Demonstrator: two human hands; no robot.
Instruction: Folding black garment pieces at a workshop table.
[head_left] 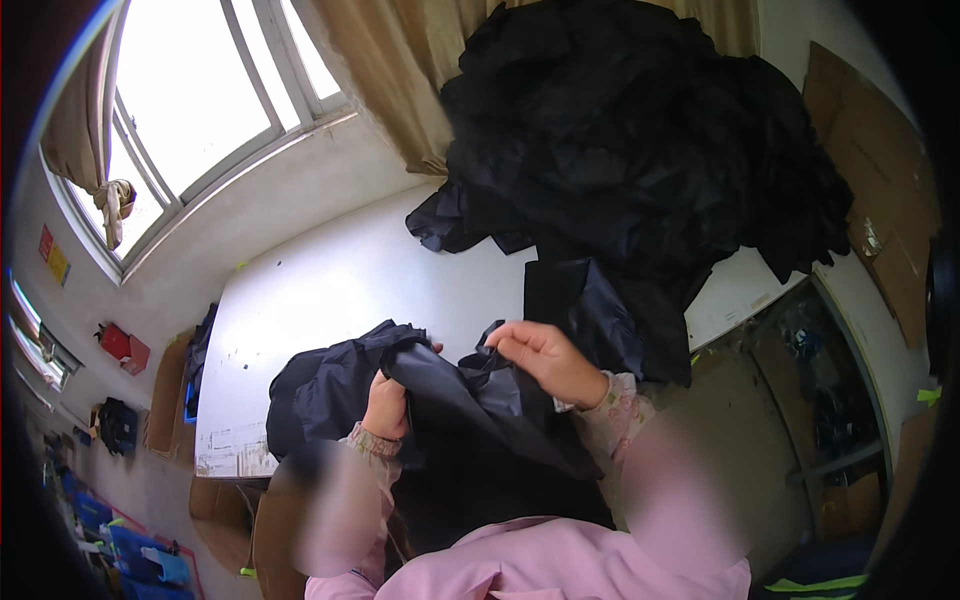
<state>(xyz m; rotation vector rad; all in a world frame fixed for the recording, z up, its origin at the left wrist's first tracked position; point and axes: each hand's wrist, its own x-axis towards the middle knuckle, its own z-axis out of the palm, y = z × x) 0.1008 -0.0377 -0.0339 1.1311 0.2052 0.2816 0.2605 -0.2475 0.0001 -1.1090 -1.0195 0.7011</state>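
Observation:
A piece of thin, shiny black fabric [470,405] is stretched between my two hands at the near edge of the white table. My left hand [386,408] is closed on its left part, with the fingers partly hidden by the cloth. With thumb and fingers pinched, my right hand [547,360] grips a gathered bit of its upper edge. More black cloth [315,385] lies crumpled on the table to the left of my left hand. Beyond my right hand, a folded black piece [590,305] hangs from a large heap of black fabric [640,150].
The white table [310,270] runs back to a wall below a window [200,90] and a tan curtain [395,70]. Cardboard [870,180] leans at the far right. Cardboard boxes [220,515] stand by the table's left end. A dark framed panel [815,390] is at the right.

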